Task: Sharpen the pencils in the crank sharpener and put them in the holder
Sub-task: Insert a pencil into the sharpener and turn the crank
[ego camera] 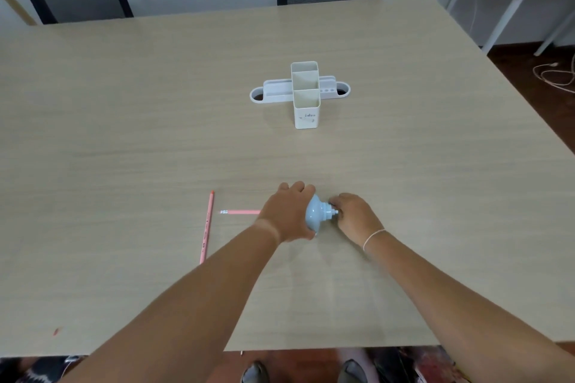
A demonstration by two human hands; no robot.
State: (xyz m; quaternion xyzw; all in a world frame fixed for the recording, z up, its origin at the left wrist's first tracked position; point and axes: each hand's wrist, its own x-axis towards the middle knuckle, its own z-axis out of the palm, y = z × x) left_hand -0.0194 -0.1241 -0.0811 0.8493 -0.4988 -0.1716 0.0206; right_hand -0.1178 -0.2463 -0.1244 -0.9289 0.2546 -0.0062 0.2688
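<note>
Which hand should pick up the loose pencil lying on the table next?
Probably left: the loose pencil lies left of the left hand, which holds the sharpener; the right hand is across it, at the crank.

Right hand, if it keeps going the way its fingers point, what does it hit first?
The right hand points left at the sharpener and already pinches its crank end. Past that is the left hand, which grips the body.

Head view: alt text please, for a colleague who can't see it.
Left hand grips a blue sharpener with a pink pencil entering it; right hand holds its crank end. Another pencil lies left; white holder beyond.
</note>
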